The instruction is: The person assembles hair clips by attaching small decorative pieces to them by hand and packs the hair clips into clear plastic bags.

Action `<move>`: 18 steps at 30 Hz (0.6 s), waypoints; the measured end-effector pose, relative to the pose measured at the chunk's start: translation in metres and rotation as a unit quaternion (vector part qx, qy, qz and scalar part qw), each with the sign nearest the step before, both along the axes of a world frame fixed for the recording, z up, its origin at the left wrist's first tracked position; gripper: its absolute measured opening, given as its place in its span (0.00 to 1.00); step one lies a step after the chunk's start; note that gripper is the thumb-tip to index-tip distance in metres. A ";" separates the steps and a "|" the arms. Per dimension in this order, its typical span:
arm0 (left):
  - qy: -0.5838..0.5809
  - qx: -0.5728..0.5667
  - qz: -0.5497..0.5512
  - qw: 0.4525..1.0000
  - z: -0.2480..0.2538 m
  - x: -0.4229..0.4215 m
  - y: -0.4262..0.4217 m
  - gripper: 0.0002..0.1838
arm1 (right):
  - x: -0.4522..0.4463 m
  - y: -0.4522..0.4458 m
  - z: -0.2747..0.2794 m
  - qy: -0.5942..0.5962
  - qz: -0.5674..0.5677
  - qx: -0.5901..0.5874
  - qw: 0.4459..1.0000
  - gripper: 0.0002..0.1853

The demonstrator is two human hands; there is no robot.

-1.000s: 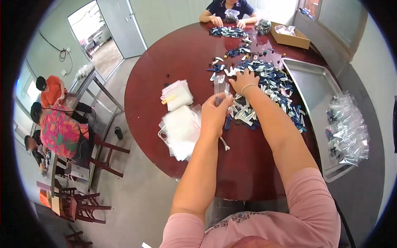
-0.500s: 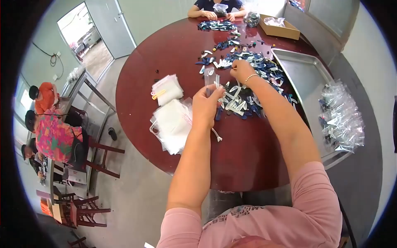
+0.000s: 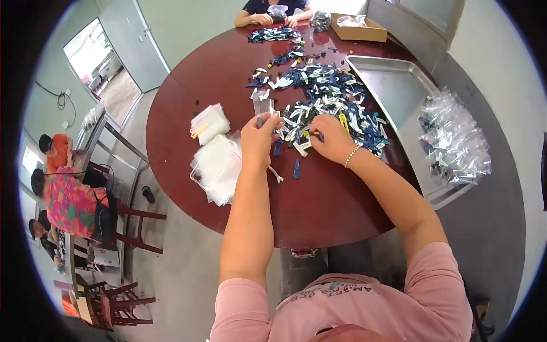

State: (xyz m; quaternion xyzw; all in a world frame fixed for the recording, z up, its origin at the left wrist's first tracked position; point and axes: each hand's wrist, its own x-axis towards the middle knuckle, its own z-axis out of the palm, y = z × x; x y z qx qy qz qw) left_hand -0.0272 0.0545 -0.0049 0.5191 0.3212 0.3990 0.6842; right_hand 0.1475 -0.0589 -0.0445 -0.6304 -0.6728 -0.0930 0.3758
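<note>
My left hand [image 3: 257,139] is closed, pinching a small clear plastic bag [image 3: 262,104] upright, with slim pale clips showing near the fingertips. Across from it my right hand [image 3: 333,139] is low at the near edge of a spread of hair clips [image 3: 333,80], mostly navy and white. A dark blue hair clip [image 3: 321,137] shows between its fingers. One loose navy clip [image 3: 296,169] lies on the table just in front of the pile. Beside my left hand lies a stack of clear bags [image 3: 219,168].
The round red-brown table [image 3: 188,74] also bears a smaller bag stack [image 3: 209,122]. A metal tray [image 3: 393,74] on the right holds filled clear bags [image 3: 456,137]. An open cardboard box [image 3: 359,33] stands at the back, near a co-worker's hands [image 3: 263,19]. More people sit at a left-hand bench.
My right hand has come down from the middle of the pile to its near edge and now pinches a dark clip. My left hand still holds the bag. The whole view has shifted slightly.
</note>
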 end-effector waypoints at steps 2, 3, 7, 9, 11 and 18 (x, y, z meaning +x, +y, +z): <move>0.000 -0.001 -0.004 1.000 -0.002 0.002 0.000 0.15 | -0.002 -0.010 -0.001 -0.003 0.020 -0.052 0.998 0.12; 0.002 0.010 -0.007 1.000 -0.003 0.002 0.000 0.15 | -0.008 -0.020 0.002 -0.013 0.007 -0.064 0.998 0.12; 0.012 0.020 -0.022 1.000 -0.003 0.003 -0.002 0.16 | -0.011 -0.035 0.004 -0.035 -0.027 -0.061 0.997 0.20; 0.001 0.010 -0.044 0.999 -0.001 0.003 -0.005 0.15 | -0.012 -0.028 0.002 -0.068 -0.069 -0.083 0.992 0.25; -0.007 0.003 -0.064 0.998 -0.001 0.002 -0.006 0.15 | -0.010 -0.022 0.004 -0.159 -0.108 -0.200 0.961 0.37; -0.121 -0.090 -0.218 0.964 0.001 -0.002 -0.002 0.20 | -0.012 -0.032 0.005 -0.104 -0.056 -0.167 0.979 0.30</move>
